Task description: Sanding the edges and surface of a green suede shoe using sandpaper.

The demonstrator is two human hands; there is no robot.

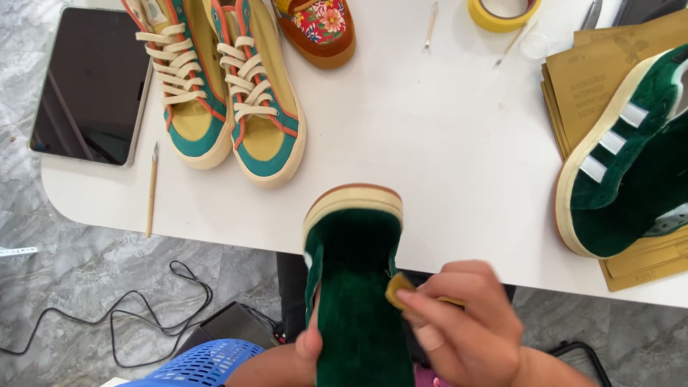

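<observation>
A dark green suede shoe point(356, 272) with a cream sole points away from me at the table's near edge. My left hand point(304, 347) grips it from the left and underneath; only the thumb and a bit of the palm show. My right hand point(462, 322) pinches a small folded piece of tan sandpaper point(398, 289) against the shoe's right side.
On the white table point(444, 136) stand a pair of teal-and-yellow high-top sneakers point(226, 86), a floral shoe point(319, 25), a second green shoe point(631, 158) on sandpaper sheets point(588, 79), a yellow tape roll point(502, 14), a tablet point(89, 82) and a brush point(152, 190). A blue basket point(204, 362) and cables point(143, 308) lie on the floor.
</observation>
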